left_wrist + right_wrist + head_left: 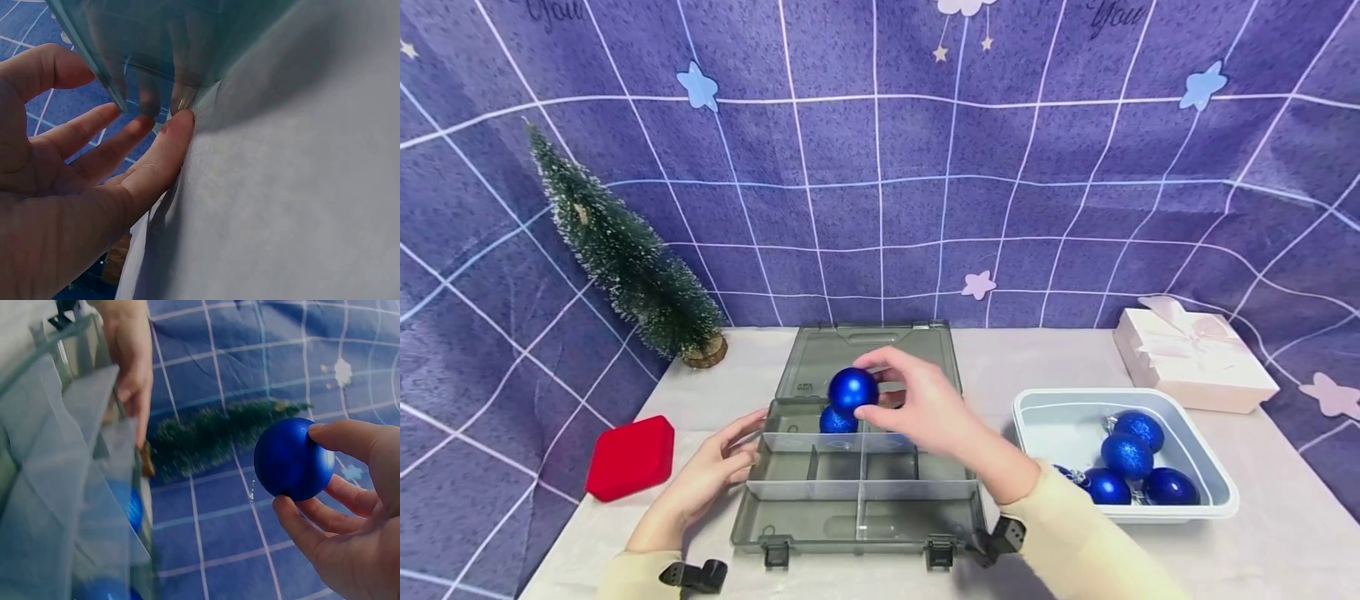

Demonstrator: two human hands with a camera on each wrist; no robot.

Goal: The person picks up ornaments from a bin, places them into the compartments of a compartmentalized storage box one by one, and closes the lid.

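My right hand (pixel 928 404) pinches a matte blue Christmas ball (pixel 853 390) between thumb and fingers, above the back of a grey see-through divided box (pixel 805 508). In the right wrist view the held ball (pixel 292 459) shows whole, with a bit of silvery string near it. Below it, a glittery blue ball (pixel 837 422) sits in a back-left compartment; another ball (pixel 109 590) shows in the box in the right wrist view. My left hand (pixel 707 475) rests against the box's left side, its fingertips (pixel 181 120) touching the wall, fingers mostly straight.
Right of the box stands a white tub (pixel 1213 500) with several blue balls (pixel 1126 456). A pink gift box (pixel 1198 354) with a bow is behind it. At the left are a red case (pixel 631 458) and a small frosted tree (pixel 632 267). The box's lid (pixel 872 358) lies back, raised.
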